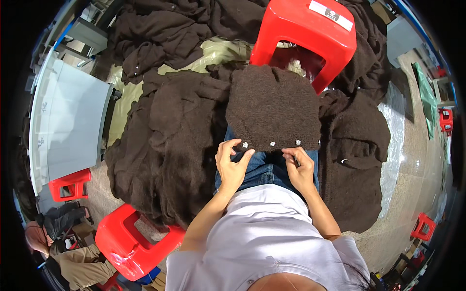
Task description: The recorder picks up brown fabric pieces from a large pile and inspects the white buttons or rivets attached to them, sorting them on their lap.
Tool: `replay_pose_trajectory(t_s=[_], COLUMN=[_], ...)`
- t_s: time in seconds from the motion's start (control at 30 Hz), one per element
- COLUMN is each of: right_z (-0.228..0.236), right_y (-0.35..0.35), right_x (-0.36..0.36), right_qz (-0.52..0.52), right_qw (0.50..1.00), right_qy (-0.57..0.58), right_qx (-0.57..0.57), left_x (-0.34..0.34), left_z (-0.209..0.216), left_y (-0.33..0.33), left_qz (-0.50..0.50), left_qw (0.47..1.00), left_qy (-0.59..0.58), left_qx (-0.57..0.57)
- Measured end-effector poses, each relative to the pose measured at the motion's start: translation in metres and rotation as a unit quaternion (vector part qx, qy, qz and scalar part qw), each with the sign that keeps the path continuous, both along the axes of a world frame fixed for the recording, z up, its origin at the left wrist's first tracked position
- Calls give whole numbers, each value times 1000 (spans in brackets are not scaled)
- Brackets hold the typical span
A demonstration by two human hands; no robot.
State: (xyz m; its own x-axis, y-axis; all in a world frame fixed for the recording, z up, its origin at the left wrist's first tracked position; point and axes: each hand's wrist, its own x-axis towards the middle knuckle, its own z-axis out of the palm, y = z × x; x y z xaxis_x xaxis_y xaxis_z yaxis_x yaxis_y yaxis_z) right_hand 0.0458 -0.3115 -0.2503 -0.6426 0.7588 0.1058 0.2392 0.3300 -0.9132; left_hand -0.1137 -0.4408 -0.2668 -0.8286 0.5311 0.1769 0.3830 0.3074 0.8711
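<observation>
A dark brown knitted garment [274, 104] lies over my lap, with several sparkly round buttons [273, 144] in a row along its near edge. My left hand [232, 164] pinches that edge around the leftmost button, thumb below it and fingers beside it. Just under the edge, to the right, my right hand [300, 169] is closed, fingertips together. A small dark thing shows between its fingers, too little of it to name. Whether those fingertips touch the knit cannot be made out.
Piles of brown knitwear [179, 140] lie on both sides and beyond. A red plastic stool [310, 36] stands ahead, another red stool [138, 242] at the near left. A pale bin-like panel [73, 116] stands left. Clear plastic sheeting [392, 145] lies right. A person [80, 266] sits at the lower left.
</observation>
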Motion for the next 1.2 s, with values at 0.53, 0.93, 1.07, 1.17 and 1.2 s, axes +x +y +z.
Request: replay_pose_trajectory(t_s=[0.53, 0.93, 1.07, 1.17, 1.2], right_z=[4, 2, -10, -18, -20], right_y=[-4, 0, -3, -5, -6], right_x=[-16, -87, -88, -87, -87], right_qz=[70, 160, 157, 153, 148], right_qw=[995, 975, 983, 987, 988], right_qy=[-27, -75, -40, -7, 6], right_qx=[-71, -137, -89, -50, -35], left_x=[-1, -5, -6, -7, -7], left_z=[-12, -17, -23, -25, -25], left_y=[-3, -17, -22, -22, -22], left_qz=[16, -2, 1, -2, -2], left_qw=[998, 991, 990, 992, 991], left_qy=[-23, -77, -102, -90, -90], left_qx=[59, 105, 102, 94, 94])
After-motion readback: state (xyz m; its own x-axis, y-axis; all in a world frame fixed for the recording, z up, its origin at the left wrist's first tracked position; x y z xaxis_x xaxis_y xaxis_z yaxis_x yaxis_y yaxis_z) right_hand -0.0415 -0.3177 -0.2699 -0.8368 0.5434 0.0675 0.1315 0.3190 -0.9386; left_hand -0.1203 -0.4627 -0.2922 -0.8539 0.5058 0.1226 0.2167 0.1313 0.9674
